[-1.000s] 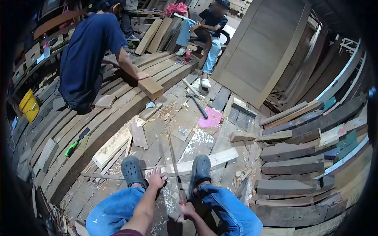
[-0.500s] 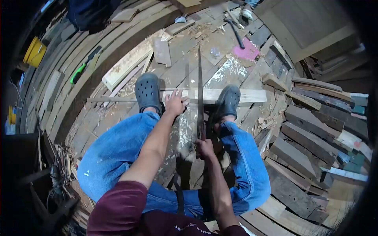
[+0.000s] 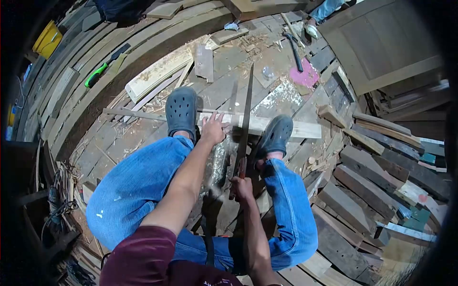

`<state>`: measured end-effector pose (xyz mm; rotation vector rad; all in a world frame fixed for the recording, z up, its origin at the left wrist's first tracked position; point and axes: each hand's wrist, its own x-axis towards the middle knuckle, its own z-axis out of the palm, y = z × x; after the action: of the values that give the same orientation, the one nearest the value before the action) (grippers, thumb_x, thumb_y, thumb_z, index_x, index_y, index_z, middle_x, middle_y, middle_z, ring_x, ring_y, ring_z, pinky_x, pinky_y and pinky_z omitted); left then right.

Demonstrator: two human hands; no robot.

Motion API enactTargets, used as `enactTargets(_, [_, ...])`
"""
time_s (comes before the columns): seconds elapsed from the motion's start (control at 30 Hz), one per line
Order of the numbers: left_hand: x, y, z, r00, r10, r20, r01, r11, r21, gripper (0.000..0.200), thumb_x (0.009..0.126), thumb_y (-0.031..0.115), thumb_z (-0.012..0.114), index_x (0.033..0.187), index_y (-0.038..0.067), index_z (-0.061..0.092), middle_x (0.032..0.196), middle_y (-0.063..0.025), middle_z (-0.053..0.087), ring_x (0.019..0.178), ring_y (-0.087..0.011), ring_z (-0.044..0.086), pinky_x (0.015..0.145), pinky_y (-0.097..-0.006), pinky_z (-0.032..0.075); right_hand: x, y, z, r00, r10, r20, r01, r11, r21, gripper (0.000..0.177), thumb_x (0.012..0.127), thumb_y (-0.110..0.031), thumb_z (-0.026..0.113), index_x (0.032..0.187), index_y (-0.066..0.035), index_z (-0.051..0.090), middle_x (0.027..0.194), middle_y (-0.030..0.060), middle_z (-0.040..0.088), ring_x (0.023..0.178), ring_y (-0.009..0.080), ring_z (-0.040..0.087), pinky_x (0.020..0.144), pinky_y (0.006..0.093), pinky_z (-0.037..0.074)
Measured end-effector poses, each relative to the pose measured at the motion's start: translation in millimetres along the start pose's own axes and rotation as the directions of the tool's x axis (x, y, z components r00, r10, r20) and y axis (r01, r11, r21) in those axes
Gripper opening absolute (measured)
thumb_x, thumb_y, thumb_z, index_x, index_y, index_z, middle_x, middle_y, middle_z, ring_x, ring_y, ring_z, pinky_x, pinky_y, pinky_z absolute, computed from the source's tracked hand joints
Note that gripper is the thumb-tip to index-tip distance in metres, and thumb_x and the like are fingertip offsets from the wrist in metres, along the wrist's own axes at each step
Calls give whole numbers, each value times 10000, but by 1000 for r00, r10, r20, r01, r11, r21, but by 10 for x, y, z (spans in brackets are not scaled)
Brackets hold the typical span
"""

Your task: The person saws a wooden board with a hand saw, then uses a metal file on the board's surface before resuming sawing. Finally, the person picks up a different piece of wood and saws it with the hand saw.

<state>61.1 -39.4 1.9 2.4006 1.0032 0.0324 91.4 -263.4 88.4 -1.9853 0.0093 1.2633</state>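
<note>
A pale wooden board (image 3: 305,129) lies crosswise on the floor, with a dark clog (image 3: 181,108) on its left part and another clog (image 3: 277,133) on its right part. Between the clogs, my left hand (image 3: 213,128) rests on the board with its fingers spread. My right hand (image 3: 241,188) is closed around the wooden handle of a hand saw (image 3: 245,114). The long, narrow blade points away from me and crosses over the board, to the right of my left hand. Whether its teeth touch the wood I cannot tell.
Stacked timber (image 3: 355,181) lies at the right, and long beams (image 3: 143,52) curve along the left. A green-handled tool (image 3: 97,75) sits on them near a yellow bucket (image 3: 47,40). A hammer (image 3: 294,53) lies beside a pink patch (image 3: 304,74). Another person's foot (image 3: 311,29) shows at the top right.
My right hand and the saw handle have moved slightly left and nearer me, and the blade now slants more. The view has shifted; another person's leg shows more at the top right.
</note>
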Motion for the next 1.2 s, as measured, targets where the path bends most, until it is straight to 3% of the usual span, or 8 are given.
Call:
enactTargets(0.37, [-8, 32, -45, 1000, -9, 12, 10, 1000, -26, 336, 851, 398, 622, 1172, 308, 663, 1453, -67, 401, 1400, -262, 255, 1075, -558, 225, -51, 54, -50, 1000, 18, -9, -18, 1000, -19, 249, 788, -177, 609, 587, -49, 534, 482, 30, 465, 358, 149, 437, 329, 318, 284])
enactTargets(0.43, [158, -162, 479, 979, -90, -185, 73, 993, -98, 333, 867, 431, 581, 1152, 287, 672, 1457, -75, 398, 1395, -282, 260, 1073, -576, 220, -45, 165, -61, 996, -74, 41, 83, 953, -290, 219, 773, -185, 572, 771, -3, 693, 558, 85, 558, 521, 181, 559, 534, 378, 450])
enactTargets(0.47, [43, -31, 62, 997, -54, 46, 58, 995, -86, 377, 869, 423, 564, 1195, 257, 656, 1486, -43, 358, 1406, -251, 244, 1111, -565, 172, -41, 245, -24, 999, -44, -6, 41, 967, -250, 235, 764, -191, 577, 816, 10, 687, 596, 95, 579, 562, 190, 576, 552, 372, 453])
enactTargets(0.53, [56, -45, 57, 1000, -9, 29, 11, 997, -77, 346, 867, 418, 562, 1162, 275, 672, 1474, -55, 374, 1397, -263, 257, 1100, -569, 187, 18, 302, 50, 996, 26, -86, -39, 988, -151, 300, 745, -203, 588, 906, 35, 675, 673, 116, 621, 644, 206, 610, 590, 360, 459])
enactTargets(0.6, [22, -31, 55, 1000, 17, -4, -17, 999, -32, 329, 842, 399, 598, 1152, 315, 673, 1457, -66, 391, 1382, -284, 277, 1080, -568, 209, 109, 259, 22, 997, 0, -78, -15, 982, -189, 308, 742, -223, 585, 774, 78, 639, 635, 84, 605, 568, 196, 591, 540, 363, 444])
enactTargets(0.67, [-6, -20, 36, 1000, -2, 5, 2, 999, -42, 337, 839, 398, 606, 1156, 306, 672, 1448, -69, 399, 1380, -288, 278, 1070, -564, 218, 58, 210, 46, 993, -15, -121, -14, 972, -234, 188, 737, -181, 618, 663, -13, 658, 532, 24, 514, 417, 129, 456, 393, 315, 313])
enactTargets(1.0, [-11, -15, 20, 1000, -11, 13, 12, 999, -46, 311, 834, 398, 619, 1115, 291, 697, 1455, -51, 396, 1380, -256, 282, 1080, -553, 213, 78, 322, 8, 1000, 10, 8, -10, 1000, -12, 205, 772, -190, 587, 671, -22, 648, 539, 34, 530, 428, 124, 458, 400, 318, 315])
enactTargets(1.2, [20, -38, 89, 999, -4, -36, 2, 999, -52, 304, 819, 395, 636, 1090, 280, 712, 1458, -43, 393, 1386, -252, 272, 1072, -542, 216, 211, 503, 57, 996, 23, -91, -38, 986, -161, 258, 803, -189, 583, 608, -22, 603, 518, 26, 501, 429, 133, 455, 413, 319, 316])
